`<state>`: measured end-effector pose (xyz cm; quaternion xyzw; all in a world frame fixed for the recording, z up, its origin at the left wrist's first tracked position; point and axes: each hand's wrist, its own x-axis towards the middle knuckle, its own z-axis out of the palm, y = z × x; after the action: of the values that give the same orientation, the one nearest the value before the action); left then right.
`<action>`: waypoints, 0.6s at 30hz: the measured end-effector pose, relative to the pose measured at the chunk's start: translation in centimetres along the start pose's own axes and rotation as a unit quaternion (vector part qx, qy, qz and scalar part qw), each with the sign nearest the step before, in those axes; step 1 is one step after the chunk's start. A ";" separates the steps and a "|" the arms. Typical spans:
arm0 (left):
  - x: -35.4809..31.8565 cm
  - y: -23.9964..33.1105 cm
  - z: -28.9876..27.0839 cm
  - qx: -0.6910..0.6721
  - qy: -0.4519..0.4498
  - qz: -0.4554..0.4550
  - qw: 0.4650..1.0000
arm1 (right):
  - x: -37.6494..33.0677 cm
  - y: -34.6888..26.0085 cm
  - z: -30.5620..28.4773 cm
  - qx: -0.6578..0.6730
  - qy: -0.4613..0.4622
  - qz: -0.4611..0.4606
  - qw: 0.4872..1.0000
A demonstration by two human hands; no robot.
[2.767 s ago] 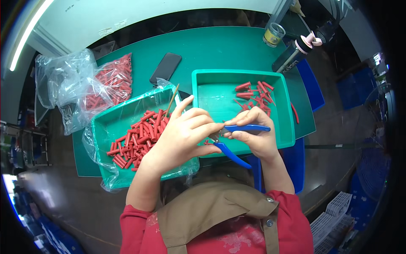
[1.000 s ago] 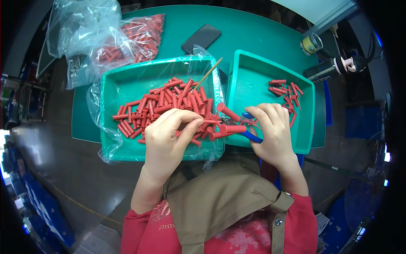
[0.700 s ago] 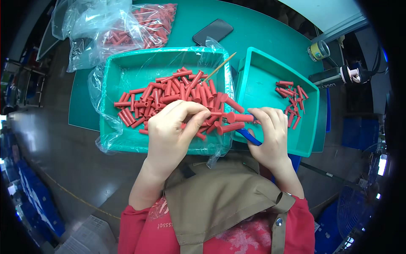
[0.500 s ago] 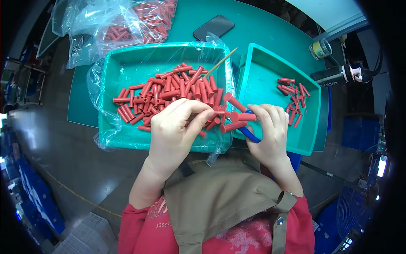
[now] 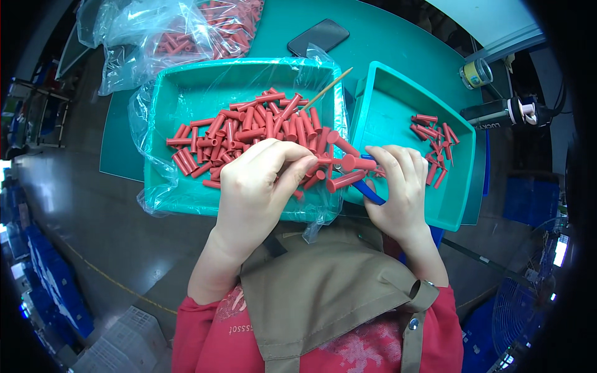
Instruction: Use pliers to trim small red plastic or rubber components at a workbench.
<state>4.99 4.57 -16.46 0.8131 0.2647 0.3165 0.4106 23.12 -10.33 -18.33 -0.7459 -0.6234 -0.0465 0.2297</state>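
Between the two hands, above the adjoining walls of two trays: red plugs (image 5: 360,163), three in number, fanned out, flared ends toward the left; how they are held is partly hidden. Left hand (image 5: 258,177): thumb and forefinger pinching a slim red piece (image 5: 326,161). Right hand (image 5: 401,189): fingers curled round a blue-handled tool (image 5: 371,193), working end covered, plugs at the fingertips. Risks, as judged: a plug could slip if the crowded right-hand grip loosens while the tool is worked, dropping among like pieces in either tray; the slim piece could twist out of its narrow pinch under a sharp pull. Left tray (image 5: 242,64): green, draped in clear liner (image 5: 142,124), holding heaped red tubes (image 5: 249,127) and a wooden stick (image 5: 331,89) leaning across its right wall. Right tray (image 5: 392,102): green, set aslant, holding a smaller group of red pieces (image 5: 425,129) toward its right side, some with thin tails. Clear plastic bag (image 5: 140,40), far left: more red tubes. Beyond, on the green counter (image 5: 388,34): black phone (image 5: 319,37), yellow-labelled jar (image 5: 477,74), dark bottle (image 5: 491,114).
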 end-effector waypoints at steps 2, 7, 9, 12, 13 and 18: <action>0.0 -0.1 0.0 0.004 0.000 0.004 1.000 | 0.1 0.0 0.0 0.006 -0.003 -0.001 1.000; 0.3 -0.1 -0.1 -0.006 -0.007 0.003 1.000 | 0.4 -0.2 0.1 0.012 -0.011 0.009 1.000; 0.3 -0.2 0.0 -0.007 -0.009 0.006 1.000 | 0.3 -0.1 0.1 0.013 -0.018 0.015 1.000; 0.4 -0.2 0.2 -0.010 -0.010 0.009 1.000 | 0.3 0.0 0.2 0.014 -0.025 0.020 0.999; 0.5 -0.2 0.2 -0.012 -0.008 0.009 1.000 | 0.3 0.0 0.2 0.014 -0.027 0.020 0.999; 0.6 -0.3 0.2 -0.005 0.001 0.023 1.000 | 0.7 -0.2 0.0 0.017 -0.032 0.020 0.999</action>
<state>5.45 5.04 -16.62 0.8167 0.2450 0.3279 0.4068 23.08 -9.72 -18.01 -0.7551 -0.6165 -0.0071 0.2232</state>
